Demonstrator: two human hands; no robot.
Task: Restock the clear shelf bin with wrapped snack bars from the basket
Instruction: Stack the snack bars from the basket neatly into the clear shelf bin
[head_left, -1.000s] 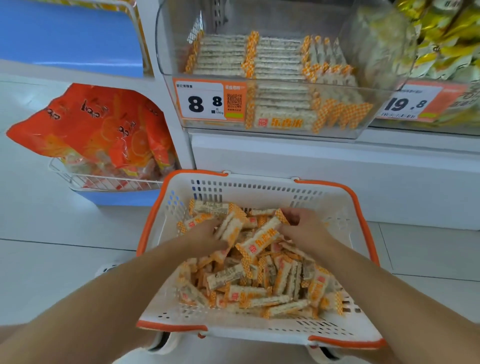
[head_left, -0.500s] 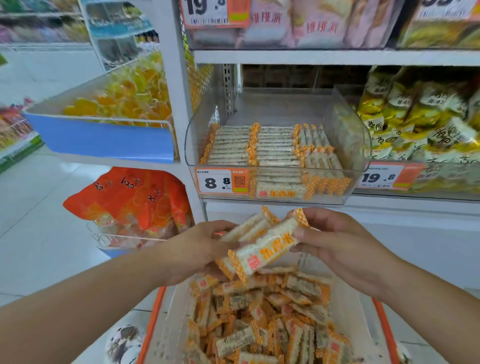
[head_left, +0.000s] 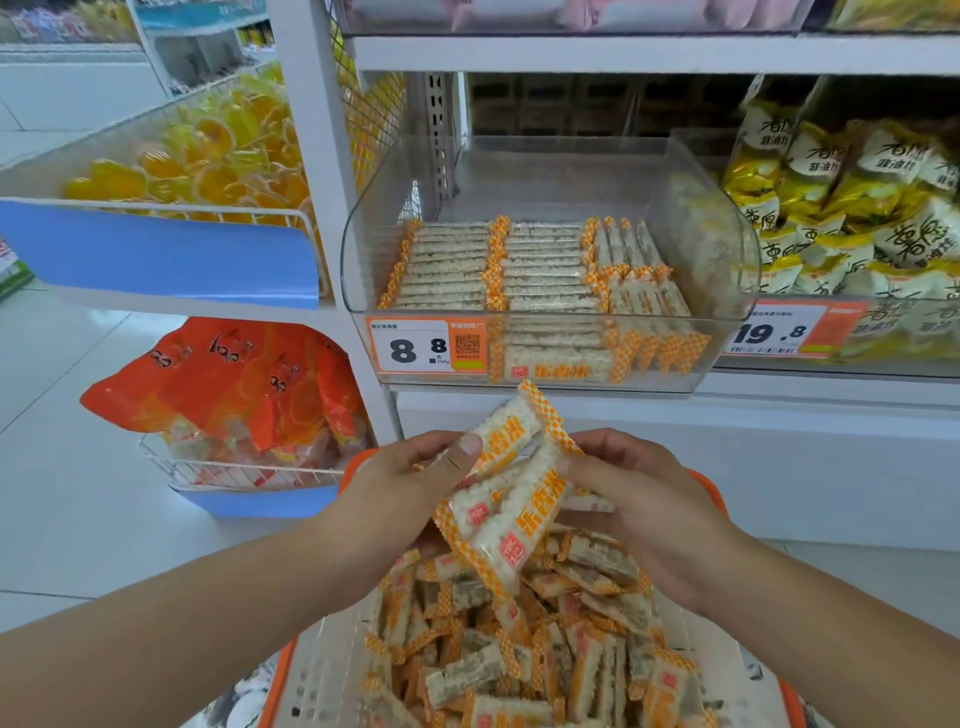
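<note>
I observed both hands raised above the basket (head_left: 311, 670), directly below the clear shelf bin (head_left: 727, 244). The left hand (head_left: 400, 499) gripped a bundle of wrapped snack bars (head_left: 511, 512), with its thumb pressed across the upper bar and its fingers curled beneath. The right hand (head_left: 641, 506) held the same bundle from the opposite side, fingers curled round the bars' right ends. I counted at least two bars in the bundle; the exact number could not be determined. The bars were tilted, with their checked orange ends pointing up toward the bin front and down toward the basket.

The basket was white with an orange rim and held a loose pile of bars (head_left: 519, 654) lying at mixed angles. The bundle hung above this pile; whether the lowest bar touched it, I could not tell.

The bin sat on the white shelf and was partly filled: two neat rows of bars (head_left: 493, 265) lay flat at left and centre, with further bars standing on edge at right. A price label (head_left: 410, 345) reading 8.8 was fixed to the bin front. A second label (head_left: 774, 332) reading 19.8 marked the neighbouring bin of yellow packets (head_left: 852, 208). Orange bags (head_left: 234, 384) lay in a wire tray at lower left.
</note>
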